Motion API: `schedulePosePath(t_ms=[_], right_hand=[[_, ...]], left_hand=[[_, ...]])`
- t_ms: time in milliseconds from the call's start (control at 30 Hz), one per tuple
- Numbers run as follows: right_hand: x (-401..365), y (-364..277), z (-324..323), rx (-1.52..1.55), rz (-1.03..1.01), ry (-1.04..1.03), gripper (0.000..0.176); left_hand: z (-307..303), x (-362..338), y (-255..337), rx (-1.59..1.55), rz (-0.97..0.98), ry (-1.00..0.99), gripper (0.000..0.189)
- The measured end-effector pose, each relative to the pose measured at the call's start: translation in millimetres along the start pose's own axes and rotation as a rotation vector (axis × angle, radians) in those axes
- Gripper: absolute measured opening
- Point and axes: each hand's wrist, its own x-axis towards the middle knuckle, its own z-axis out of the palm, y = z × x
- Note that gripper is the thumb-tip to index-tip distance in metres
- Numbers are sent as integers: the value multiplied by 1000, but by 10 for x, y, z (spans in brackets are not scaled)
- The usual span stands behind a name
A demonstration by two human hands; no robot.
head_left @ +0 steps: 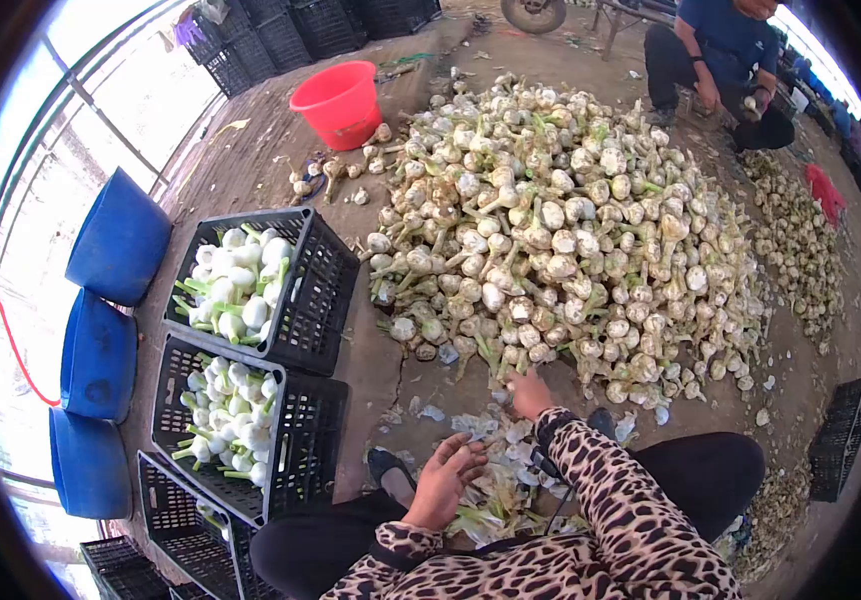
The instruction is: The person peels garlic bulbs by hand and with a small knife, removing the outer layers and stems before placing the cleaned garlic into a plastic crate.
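A large heap of soil-stained garlic bulbs (pixel 560 230) with stems lies on the ground in front of me. My right hand (pixel 528 394) reaches to the heap's near edge, its fingers closed at a garlic bulb's stem; the fingertips are partly hidden. Nearer my body, my left hand (pixel 445 485) is raised with the palm turned inward, its fingers loosely curled and apart from the thumb. Nothing shows in it. Below and between the hands are peeled skins and leaf scraps (pixel 495 490).
On the left stand black crates (pixel 320 290) of cleaned white bulbs (pixel 235 283), with blue tubs (pixel 100 355) beyond. A red bucket (pixel 338 105) stands behind the heap's left side. Another person (pixel 720 60) crouches at the back right, near a smaller garlic pile (pixel 795 240). A black crate (pixel 838 440) stands far right.
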Motion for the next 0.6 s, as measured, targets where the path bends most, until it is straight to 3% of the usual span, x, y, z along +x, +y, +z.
schedulePosePath(t_ms=[67, 100, 167, 200, 267, 400, 500, 533, 600], right_hand=[[-67, -44, 150, 229, -47, 6, 50], [222, -65, -269, 299, -131, 106, 46], [-442, -853, -661, 583, -232, 137, 37], [-758, -1148, -764, 554, -223, 118, 36], [-1162, -1494, -1020, 467, -221, 120, 33], [-1553, -1633, -1130, 318, -625, 406, 34], [-1725, -1610, -1177, 777, -385, 231, 34], [-1756, -1617, -1161, 909, -332, 272, 34], [-1833, -1604, -1170, 1062, -175, 46, 34]], left_hand=[[13, -108, -12, -7, 15, 18, 47], [91, 284, 29, -3, 130, -21, 47], [32, 210, -10, 41, 230, 85, 47], [37, 103, 40, 25, 209, 148, 47], [112, -20, 122, -5, 262, 48, 47], [197, -244, 201, 33, 358, -46, 49], [168, -343, 163, 162, 494, -105, 56], [188, -377, 147, 193, 566, -136, 55], [216, -457, 124, 230, 622, -175, 64]])
